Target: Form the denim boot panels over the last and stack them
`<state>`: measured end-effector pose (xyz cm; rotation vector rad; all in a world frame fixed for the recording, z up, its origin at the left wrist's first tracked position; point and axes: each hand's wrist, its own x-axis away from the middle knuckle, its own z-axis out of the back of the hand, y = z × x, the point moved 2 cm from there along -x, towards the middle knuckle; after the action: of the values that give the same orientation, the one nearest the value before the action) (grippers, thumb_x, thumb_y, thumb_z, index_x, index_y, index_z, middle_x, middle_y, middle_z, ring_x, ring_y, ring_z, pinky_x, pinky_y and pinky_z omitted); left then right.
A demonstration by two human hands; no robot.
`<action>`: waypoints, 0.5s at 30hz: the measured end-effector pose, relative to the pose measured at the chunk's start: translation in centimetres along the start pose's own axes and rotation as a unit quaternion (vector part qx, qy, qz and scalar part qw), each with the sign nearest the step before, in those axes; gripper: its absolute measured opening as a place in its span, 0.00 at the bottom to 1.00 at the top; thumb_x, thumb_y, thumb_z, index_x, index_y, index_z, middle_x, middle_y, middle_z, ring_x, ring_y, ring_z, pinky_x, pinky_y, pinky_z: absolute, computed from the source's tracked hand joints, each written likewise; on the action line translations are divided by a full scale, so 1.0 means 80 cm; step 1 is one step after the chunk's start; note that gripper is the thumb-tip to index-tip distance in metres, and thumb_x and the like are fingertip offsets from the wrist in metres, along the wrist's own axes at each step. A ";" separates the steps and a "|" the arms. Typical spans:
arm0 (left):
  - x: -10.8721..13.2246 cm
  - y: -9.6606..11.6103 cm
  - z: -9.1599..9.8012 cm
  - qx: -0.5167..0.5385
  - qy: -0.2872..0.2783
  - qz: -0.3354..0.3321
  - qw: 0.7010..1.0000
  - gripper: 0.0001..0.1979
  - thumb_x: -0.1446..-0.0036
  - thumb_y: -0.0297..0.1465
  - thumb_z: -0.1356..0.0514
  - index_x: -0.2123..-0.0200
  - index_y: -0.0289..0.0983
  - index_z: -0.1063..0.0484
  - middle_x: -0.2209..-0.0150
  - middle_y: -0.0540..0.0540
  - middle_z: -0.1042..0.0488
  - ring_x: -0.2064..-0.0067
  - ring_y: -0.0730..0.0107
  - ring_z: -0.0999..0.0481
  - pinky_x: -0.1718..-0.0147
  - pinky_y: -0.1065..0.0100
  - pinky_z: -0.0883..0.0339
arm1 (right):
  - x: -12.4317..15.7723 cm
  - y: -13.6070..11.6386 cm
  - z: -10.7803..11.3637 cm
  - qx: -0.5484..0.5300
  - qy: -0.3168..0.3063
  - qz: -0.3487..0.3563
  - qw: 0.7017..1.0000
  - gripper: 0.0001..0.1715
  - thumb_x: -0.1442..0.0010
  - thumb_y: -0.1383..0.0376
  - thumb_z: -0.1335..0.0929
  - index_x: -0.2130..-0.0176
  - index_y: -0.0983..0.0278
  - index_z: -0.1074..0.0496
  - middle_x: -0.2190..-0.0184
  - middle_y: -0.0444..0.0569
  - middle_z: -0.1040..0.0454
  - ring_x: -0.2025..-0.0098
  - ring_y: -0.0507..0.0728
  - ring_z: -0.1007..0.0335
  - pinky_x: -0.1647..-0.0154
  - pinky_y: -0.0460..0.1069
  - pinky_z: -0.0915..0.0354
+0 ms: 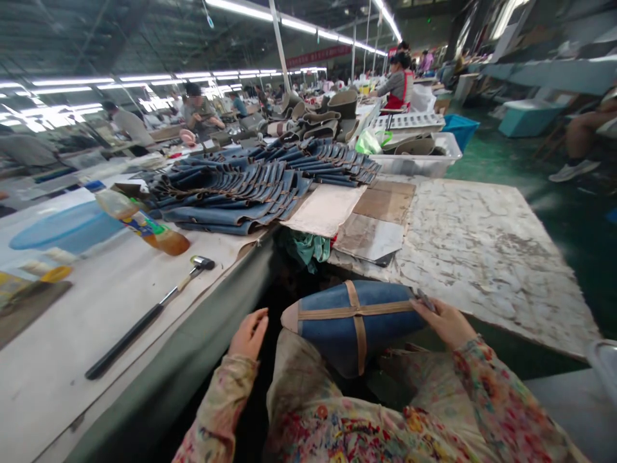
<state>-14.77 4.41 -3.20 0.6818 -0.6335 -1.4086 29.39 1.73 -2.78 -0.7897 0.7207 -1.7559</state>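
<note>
Across my lap lies a blue leather piece (385, 321) with tan strips crossing over it and a pale pointed end at the left. My right hand (448, 323) is closed at its right end, fingers on the edge. A small dark grey tool (425, 299) shows by those fingers; its kind is unclear. My left hand (249, 332) is raised off the pale end, fingers apart and nothing visible in them. On the table to my left rests a hammer (149, 321) with a black handle.
Stacked blue leather pieces (231, 193) cover the table ahead. A tilted drink bottle (144, 222) and a blue basin (65, 228) are at the left. Flat boards (369, 235) lie on the worn worktop (486, 257). White bins (419, 164) stand behind; several people work farther off.
</note>
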 end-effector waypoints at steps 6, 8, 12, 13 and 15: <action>0.009 0.012 -0.091 0.329 -0.022 0.250 0.910 0.27 0.55 0.52 0.43 0.61 0.35 0.28 0.64 0.41 0.27 0.63 0.61 0.27 0.72 0.67 0.32 | 0.022 -0.059 0.018 0.062 0.004 0.052 0.997 0.28 0.50 0.44 0.40 0.74 0.64 0.29 0.79 0.45 0.31 0.71 0.56 0.33 0.71 0.48 0.39; 0.008 0.009 -0.090 0.364 -0.042 0.253 0.895 0.29 0.56 0.52 0.42 0.58 0.35 0.28 0.65 0.42 0.27 0.65 0.64 0.27 0.73 0.69 0.34 | 0.043 -0.101 0.031 0.094 0.043 0.124 0.987 0.26 0.48 0.45 0.41 0.76 0.63 0.32 0.81 0.44 0.33 0.74 0.53 0.35 0.73 0.46 0.41; 0.014 0.002 -0.085 0.398 -0.058 0.248 0.881 0.32 0.64 0.54 0.38 0.62 0.34 0.28 0.71 0.46 0.28 0.69 0.69 0.29 0.74 0.71 0.37 | 0.076 -0.190 0.035 0.150 0.075 0.278 0.946 0.19 0.43 0.54 0.41 0.77 0.63 0.35 0.79 0.44 0.35 0.74 0.51 0.38 0.71 0.45 0.44; 0.016 0.001 -0.084 0.400 -0.056 0.247 0.881 0.32 0.66 0.54 0.37 0.64 0.34 0.28 0.72 0.46 0.29 0.70 0.70 0.30 0.75 0.72 0.38 | 0.079 -0.209 0.030 0.163 0.071 0.305 0.936 0.18 0.43 0.56 0.41 0.77 0.63 0.36 0.79 0.43 0.35 0.75 0.50 0.39 0.71 0.45 0.45; 0.020 0.000 -0.079 0.392 -0.030 0.252 0.884 0.32 0.70 0.54 0.36 0.66 0.34 0.28 0.73 0.46 0.29 0.70 0.68 0.29 0.75 0.71 0.38 | 0.081 -0.242 0.014 0.186 0.054 0.340 0.920 0.14 0.43 0.60 0.40 0.77 0.63 0.37 0.80 0.43 0.36 0.75 0.50 0.40 0.72 0.45 0.48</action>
<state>-9.95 3.12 -7.38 1.0061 -1.3544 -0.6517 17.84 0.95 14.07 -0.1403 0.6070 -1.2381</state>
